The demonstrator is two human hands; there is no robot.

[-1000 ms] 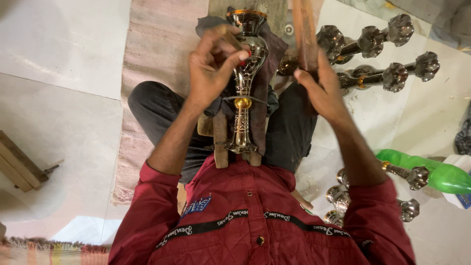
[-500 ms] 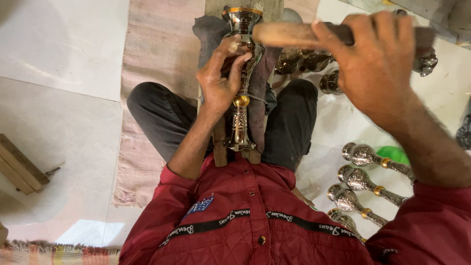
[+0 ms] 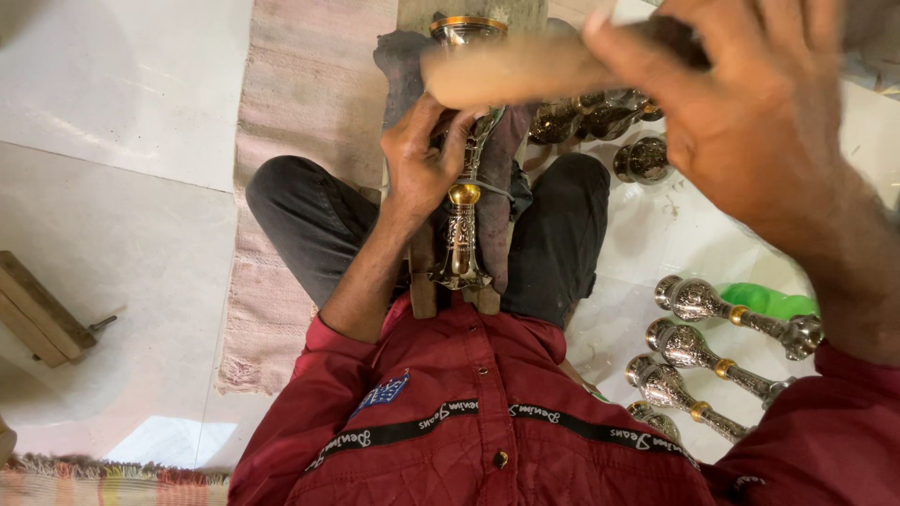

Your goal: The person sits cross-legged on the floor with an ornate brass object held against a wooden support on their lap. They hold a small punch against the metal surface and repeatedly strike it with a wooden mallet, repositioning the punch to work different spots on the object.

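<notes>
Wooden stick gripped by right hand (blurred) hides goblets; left hand clasps stem.

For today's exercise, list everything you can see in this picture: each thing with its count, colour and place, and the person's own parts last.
Ornate metal goblet: one, silver with gold band, lying lengthwise on the lap.
Wooden stick: one, tan, blurred, above the goblet.
Dark cloth: one, grey, under the goblet.
Finished goblets: at least four, silver and gold, on the floor at right; more near the top.
Green object: one, behind the right-hand goblets.
Woven mat: one, pinkish, under the legs.
Wooden block: one, brown, at left.
Left hand: grip on the goblet's stem.
Right hand: grip on the stick.
</notes>
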